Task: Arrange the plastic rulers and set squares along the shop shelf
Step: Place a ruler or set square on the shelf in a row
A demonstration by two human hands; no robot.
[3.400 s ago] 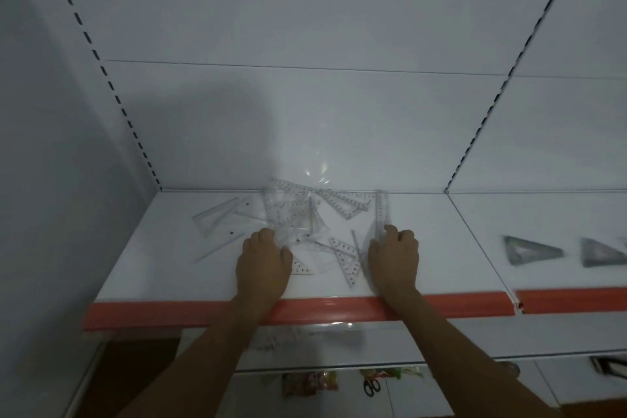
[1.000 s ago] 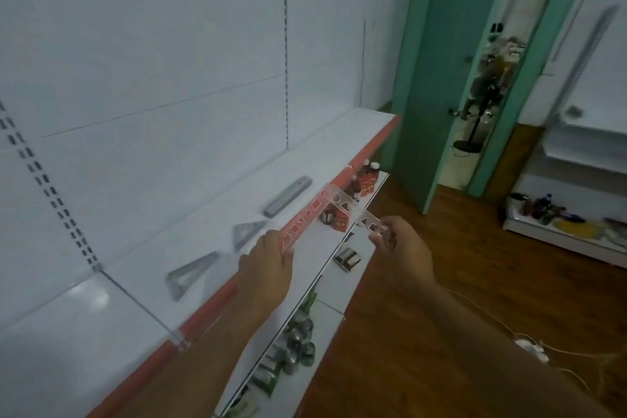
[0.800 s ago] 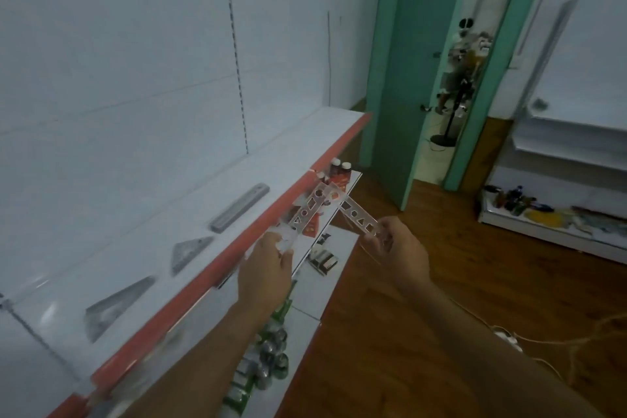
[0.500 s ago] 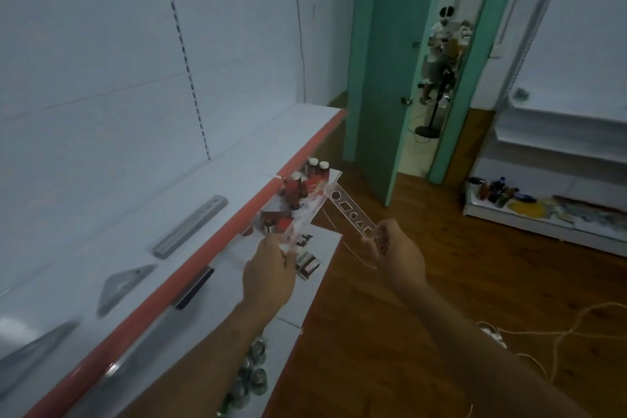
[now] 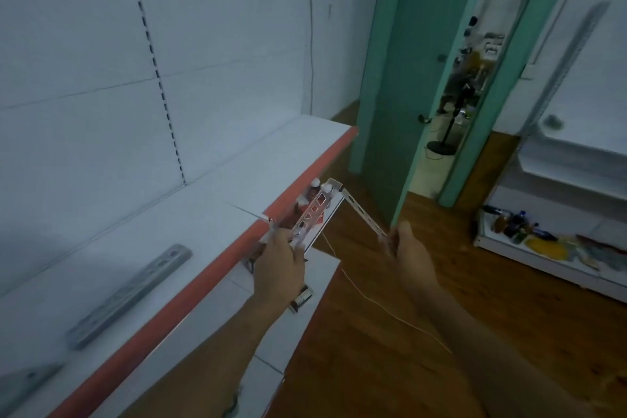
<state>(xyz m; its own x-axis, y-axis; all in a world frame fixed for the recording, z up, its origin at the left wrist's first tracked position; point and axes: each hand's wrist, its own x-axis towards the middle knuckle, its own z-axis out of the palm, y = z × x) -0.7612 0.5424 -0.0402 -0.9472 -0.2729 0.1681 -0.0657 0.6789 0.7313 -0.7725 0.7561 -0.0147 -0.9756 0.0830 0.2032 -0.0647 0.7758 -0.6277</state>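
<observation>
Leftmost, a grey ruler (image 5: 127,295) is lying flat on the white shelf (image 5: 203,214) behind its orange lip. Beside that lip the left hand (image 5: 280,268) is pinching a clear stencil ruler (image 5: 314,214), fingers curled round its near end. Further right, the right hand (image 5: 412,258) is gripping a second clear ruler (image 5: 364,217) edge-on above the wooden floor (image 5: 373,332), a white cord (image 5: 390,314) trailing below. Beyond, a green door (image 5: 407,78) is standing open.

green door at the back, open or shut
Open. The green door is swung away from its frame, and a lit room with a fan stand shows through the gap.
</observation>
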